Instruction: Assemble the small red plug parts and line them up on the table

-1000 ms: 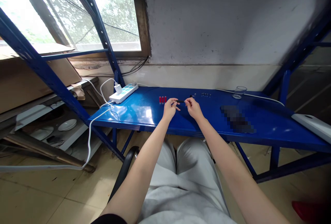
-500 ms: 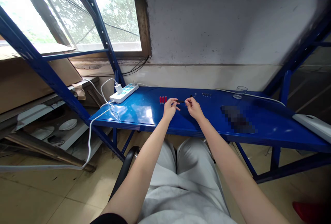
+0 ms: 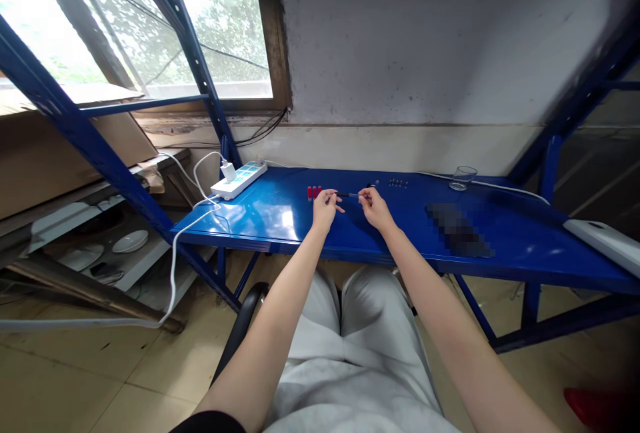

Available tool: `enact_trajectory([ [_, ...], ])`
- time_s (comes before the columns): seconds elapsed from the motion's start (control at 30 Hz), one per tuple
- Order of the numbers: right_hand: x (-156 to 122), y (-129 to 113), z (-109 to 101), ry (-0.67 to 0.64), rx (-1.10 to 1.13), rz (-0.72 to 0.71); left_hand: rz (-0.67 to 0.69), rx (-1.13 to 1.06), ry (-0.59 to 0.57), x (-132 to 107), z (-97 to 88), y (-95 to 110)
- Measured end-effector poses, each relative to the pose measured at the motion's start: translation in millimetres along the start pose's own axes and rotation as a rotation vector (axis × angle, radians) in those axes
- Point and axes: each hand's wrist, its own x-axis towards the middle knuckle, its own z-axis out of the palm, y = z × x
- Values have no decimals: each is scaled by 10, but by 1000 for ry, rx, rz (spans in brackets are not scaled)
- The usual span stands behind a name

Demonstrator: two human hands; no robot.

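Above the blue table (image 3: 270,210) a slim pen (image 3: 344,194) lies level between my two hands. It is black toward the left and clear toward the right. My left hand (image 3: 325,210) pinches its black end, with the lower fingers loosely stretched out. The fingertips of my right hand (image 3: 373,206) close on the clear end. Just left of my left hand stand several small red pieces (image 3: 314,192) in a row, partly covered by that hand. Behind my right hand sit a small dark piece (image 3: 370,186) and a row of tiny metallic parts (image 3: 399,184).
A white power strip (image 3: 240,180) with a plugged-in adapter stands at the table's left end. A clear glass (image 3: 463,178) is at the back right. A blurred dark object (image 3: 457,230) lies right of my hands, and a white device (image 3: 605,243) at the far right.
My left hand has moved slightly left, away from my right hand. More of the pen now shows between them, including its clear section.
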Motion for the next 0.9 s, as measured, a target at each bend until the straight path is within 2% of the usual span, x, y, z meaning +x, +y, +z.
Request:
enact_trajectory([
  [0.23,-5,-25,-6,-56,-109,-15,-13,35,27,-30,1,35],
  [0.33,-9,-32,-27,-65,-142,-25,1,42,80,-25,-11,32],
  [0.47,-10,-55,-51,20,-151,-8,-19,38,151,-21,-21,25],
  [0.53,-9,-76,-50,92,-133,-13,-27,41,93,-29,-9,25],
  [0.6,-6,-97,-33,126,-100,-35,-43,46,-34,-39,13,26],
  [0.7,-4,-107,12,37,-57,-68,-61,41,-193,-52,42,26],
  [0.8,-6,-97,49,-70,-38,-60,-39,38,-200,-58,47,25],
  [0.9,-11,-96,53,-110,-38,-49,-11,41,-201,-62,40,30],
])
